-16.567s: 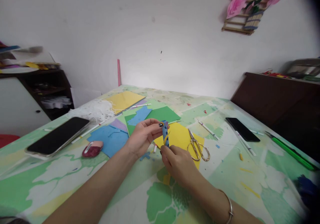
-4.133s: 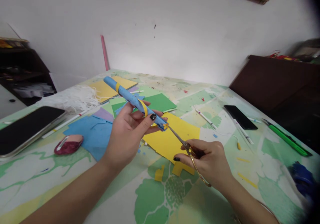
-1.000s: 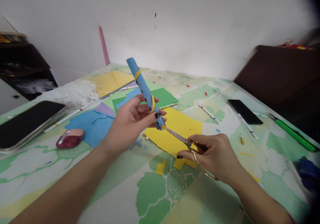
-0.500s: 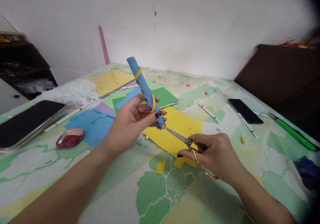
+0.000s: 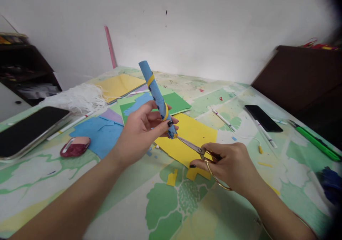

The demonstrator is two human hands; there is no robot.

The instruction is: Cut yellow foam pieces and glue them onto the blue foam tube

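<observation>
A blue paper roll (image 5: 157,95) with yellow bands leans up to the left, its lower part pinched between the thumb and fingers of my left hand (image 5: 144,127). My right hand (image 5: 229,165) is closed on the gold handles of a pair of scissors (image 5: 191,146). The blades look closed, and their tips touch or nearly touch the small yellow piece (image 5: 175,136) at the roll's lower end. Beneath both hands lies a yellow paper sheet (image 5: 197,131).
Blue paper (image 5: 98,136), green paper (image 5: 176,103) and white strings (image 5: 72,99) lie on the table. A large phone (image 5: 32,129) is at left; a smaller phone (image 5: 263,118) and a green cutter (image 5: 315,140) are at right. Yellow scraps (image 5: 172,177) lie near the front.
The upper end of the blue roll has shifted slightly right and stands a little more upright. My right hand and the scissors have hardly moved.
</observation>
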